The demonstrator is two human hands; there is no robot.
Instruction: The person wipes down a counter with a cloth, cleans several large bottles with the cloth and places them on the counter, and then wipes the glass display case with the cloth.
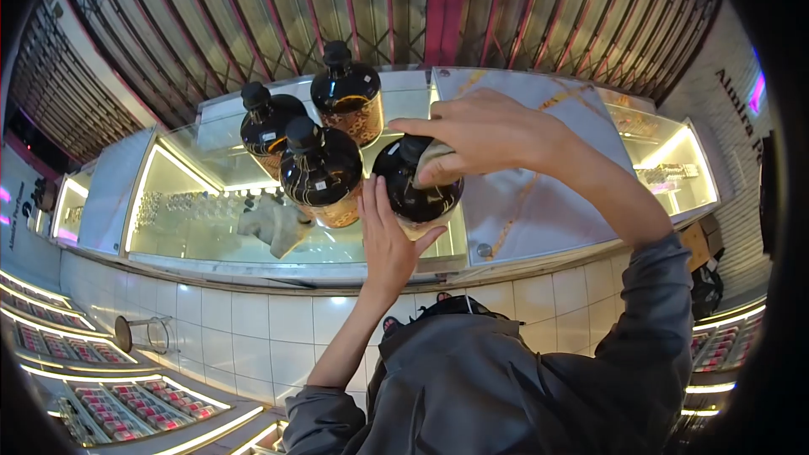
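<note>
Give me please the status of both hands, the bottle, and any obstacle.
Left hand open against the bottle; right hand holding a cloth near its neck. Bottle upright on the counter. Three other bottles close by, left side.

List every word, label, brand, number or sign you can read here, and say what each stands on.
"Almira P": dark letters on the right-hand wall; the rest is unclear.
Lettering on the left-hand wall: too small to read surely.
White stickers on the dark bottles: too small to read.
Labels on the shelved items, lower left: too small and blurred.
</note>
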